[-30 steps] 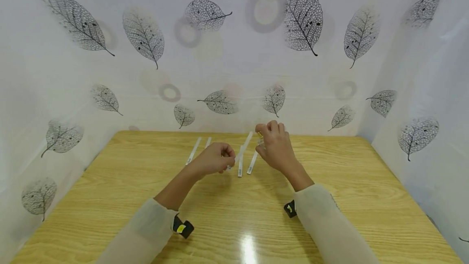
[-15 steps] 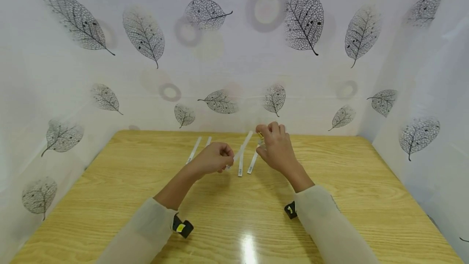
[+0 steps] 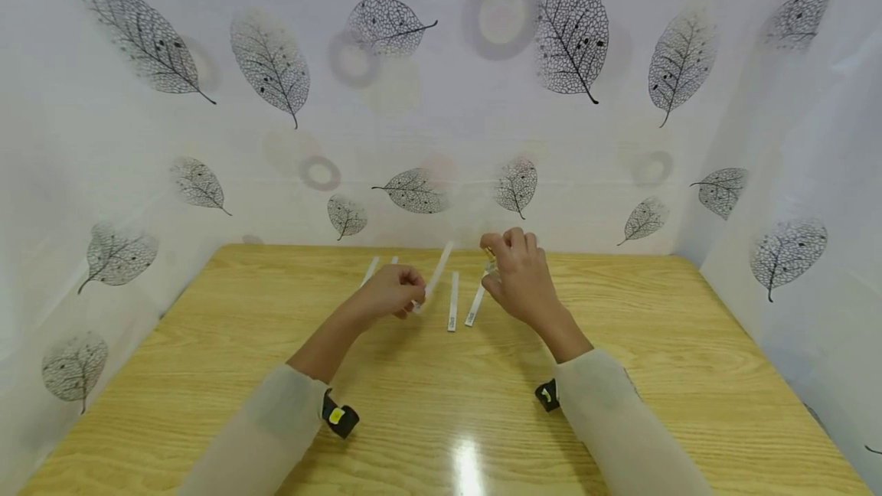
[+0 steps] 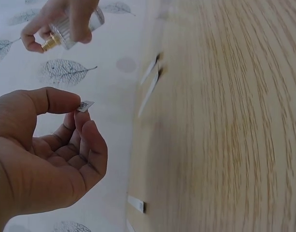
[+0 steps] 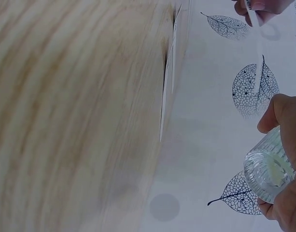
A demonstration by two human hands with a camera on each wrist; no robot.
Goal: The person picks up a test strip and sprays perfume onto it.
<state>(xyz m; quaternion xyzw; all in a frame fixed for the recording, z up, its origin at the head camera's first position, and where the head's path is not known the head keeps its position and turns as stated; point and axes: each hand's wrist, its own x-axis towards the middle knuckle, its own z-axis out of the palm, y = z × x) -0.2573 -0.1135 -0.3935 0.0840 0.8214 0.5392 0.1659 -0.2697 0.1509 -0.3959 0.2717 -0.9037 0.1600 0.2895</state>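
Right now the biggest thing under me is the wooden table, boxed in by a leaf-printed white curtain on three sides. Several white paper strips lie flat on the table near its far edge, side by side and a little apart, where either hand can get at them.

My right hand hovers above the far middle of the table, just beside the strip furthest to the right. Its fingers and thumb curl around a small clear glass bottle with a gold neck, which points toward my other hand, I judge so that its spray end faces the paper.

My left hand hangs just left of that, near but not touching the right. Thumb and forefinger are pressed together on the lower end of one raised strip, the remaining fingers loosely curled beneath. Pinched by its tip only, the strip slants up and away toward the bottle, so most of its length stays free of my skin.
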